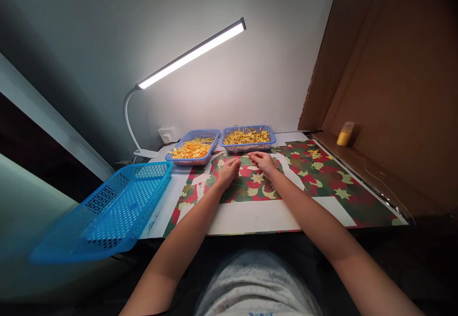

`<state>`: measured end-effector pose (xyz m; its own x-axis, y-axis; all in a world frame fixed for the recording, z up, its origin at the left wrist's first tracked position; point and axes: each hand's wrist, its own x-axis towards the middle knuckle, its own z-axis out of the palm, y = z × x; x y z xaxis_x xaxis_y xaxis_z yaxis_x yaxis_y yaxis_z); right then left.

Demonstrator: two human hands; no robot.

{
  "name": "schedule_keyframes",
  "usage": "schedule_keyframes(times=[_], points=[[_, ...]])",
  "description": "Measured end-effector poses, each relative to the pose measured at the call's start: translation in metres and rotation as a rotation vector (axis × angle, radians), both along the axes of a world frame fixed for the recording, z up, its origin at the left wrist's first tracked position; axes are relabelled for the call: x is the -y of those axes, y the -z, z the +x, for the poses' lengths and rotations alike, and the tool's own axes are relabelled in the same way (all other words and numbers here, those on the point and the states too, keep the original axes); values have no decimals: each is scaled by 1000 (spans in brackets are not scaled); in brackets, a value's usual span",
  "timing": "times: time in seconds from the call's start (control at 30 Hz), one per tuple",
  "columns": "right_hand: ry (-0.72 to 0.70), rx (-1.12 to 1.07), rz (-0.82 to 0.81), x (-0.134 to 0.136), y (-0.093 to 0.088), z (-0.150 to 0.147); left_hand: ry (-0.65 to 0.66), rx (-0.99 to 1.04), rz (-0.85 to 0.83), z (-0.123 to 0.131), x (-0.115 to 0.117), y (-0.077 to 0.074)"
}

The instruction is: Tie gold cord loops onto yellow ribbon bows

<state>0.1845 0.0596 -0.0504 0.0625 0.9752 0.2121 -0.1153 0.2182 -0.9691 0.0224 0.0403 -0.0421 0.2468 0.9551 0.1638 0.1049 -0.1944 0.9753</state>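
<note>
Head view: left hand [229,171], right hand [263,162], grips half-curled, contents untellable, just before purple basket [236,147], long axis crosswise.

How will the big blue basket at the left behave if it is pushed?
Probably light: the blue basket looks empty and is perforated plastic. It likely tips or slides off easily, since it overhangs the table edge, tilted.

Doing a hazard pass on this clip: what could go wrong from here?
1. The large blue basket hangs tilted over the left edge of the table; a bump could tip it off.
2. The left hand and right hand sit just short of the orange-piece basket and yellow-piece basket; a hasty reach might spill them.
</note>
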Motion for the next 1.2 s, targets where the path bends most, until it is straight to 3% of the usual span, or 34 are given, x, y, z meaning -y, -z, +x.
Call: schedule_keyframes(times=[0.2,0.37,0.57,0.67,0.73,0.8,0.9,1.1,1.2], points=[[91,85,91,3,-3,0,-22,63,-4,-1,-5,2],[113,152,130,3,-2,1,-80,1,60,-4,-4,-1],[114,218,183,7,-7,2,-195,-204,244,-12,6,-7],[81,250,227,14,-14,0,-265,-369,416,-13,10,-11],[50,271,257,18,-18,-2,-242,-457,513,-11,10,-11],[26,292,281,21,-20,-4,-137,-398,464,-9,7,-9],[19,319,303,21,-19,-5,-15,-113,229,-7,0,-2],[-10,409,363,23,-19,-4,-76,146,90,-6,-9,3],[-41,473,414,25,-20,-4,-144,157,64,-7,-6,1]])
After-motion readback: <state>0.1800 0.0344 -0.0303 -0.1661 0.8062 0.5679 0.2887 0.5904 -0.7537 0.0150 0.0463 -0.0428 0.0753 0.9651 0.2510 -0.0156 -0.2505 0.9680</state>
